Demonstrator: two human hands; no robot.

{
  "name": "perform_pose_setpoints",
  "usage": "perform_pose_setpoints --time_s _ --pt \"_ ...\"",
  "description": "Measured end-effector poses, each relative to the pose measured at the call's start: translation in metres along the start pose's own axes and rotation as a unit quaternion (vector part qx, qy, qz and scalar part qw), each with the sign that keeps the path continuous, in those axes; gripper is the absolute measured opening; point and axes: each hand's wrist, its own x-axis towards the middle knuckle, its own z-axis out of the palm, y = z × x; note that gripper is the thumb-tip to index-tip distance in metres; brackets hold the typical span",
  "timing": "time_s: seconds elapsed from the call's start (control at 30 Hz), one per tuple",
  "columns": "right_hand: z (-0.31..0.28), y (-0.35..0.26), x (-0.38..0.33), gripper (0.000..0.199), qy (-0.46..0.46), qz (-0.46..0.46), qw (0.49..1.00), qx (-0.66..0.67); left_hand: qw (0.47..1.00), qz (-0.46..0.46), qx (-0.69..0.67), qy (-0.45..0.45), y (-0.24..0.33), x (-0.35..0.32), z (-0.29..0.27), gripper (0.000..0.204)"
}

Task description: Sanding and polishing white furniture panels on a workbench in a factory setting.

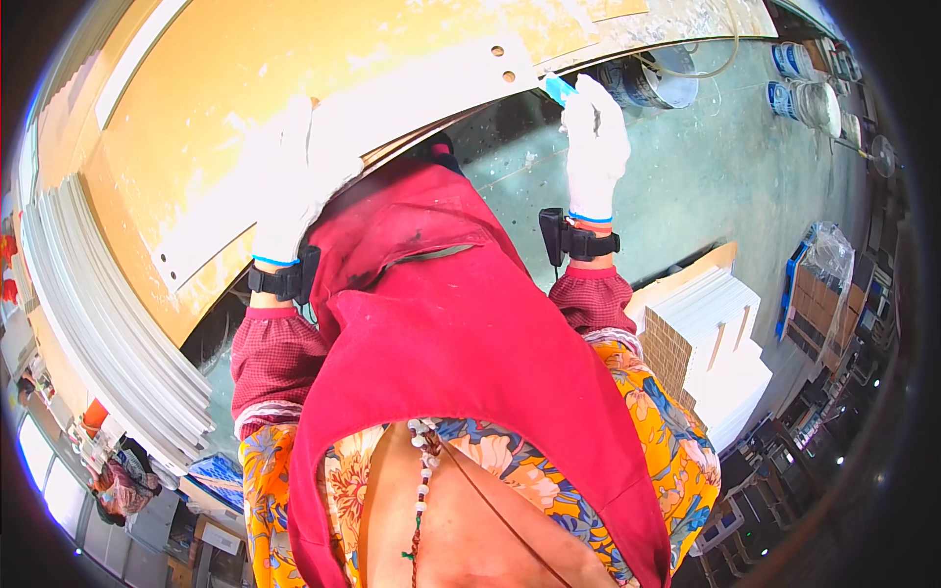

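Note:
A long white panel (431, 90) with pairs of round holes near its ends lies along the near edge of a tan worktable (211, 59). My left hand (292, 181), in a white glove, rests on the panel at its near edge; glare washes out its fingers. At the panel's right end my right hand (596, 137), also gloved in white, is closed around a small blue block-like tool (560, 89). The tool's tip is against or just beside the panel's corner; I cannot tell if they touch. Its working face is hidden.
A stack of long white strips (108, 323) runs along the left. White buckets (671, 83) stand on the grey-green floor beyond my right hand, with more buckets (806, 103) farther right. A pile of white panels (711, 343) sits by my right elbow.

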Motion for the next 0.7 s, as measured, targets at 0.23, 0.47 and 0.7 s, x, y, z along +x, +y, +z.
perform_pose_setpoints --time_s 0.23,0.47,0.7 --pt "-0.0006 0.0006 0.0007 0.03 -0.004 0.022 1.0 0.016 0.998 -0.037 -0.043 0.009 0.0 -0.0015 0.0028 0.091" --pt "-0.0016 -0.0039 0.0004 0.029 0.003 0.0 1.0 0.01 0.997 -0.044 -0.066 0.017 -0.0023 -0.0026 0.0045 0.092" --pt "-0.004 -0.0035 0.0021 0.028 -0.031 0.034 0.999 -0.021 0.997 -0.047 -0.056 0.033 -0.0006 -0.0025 0.0023 0.09"
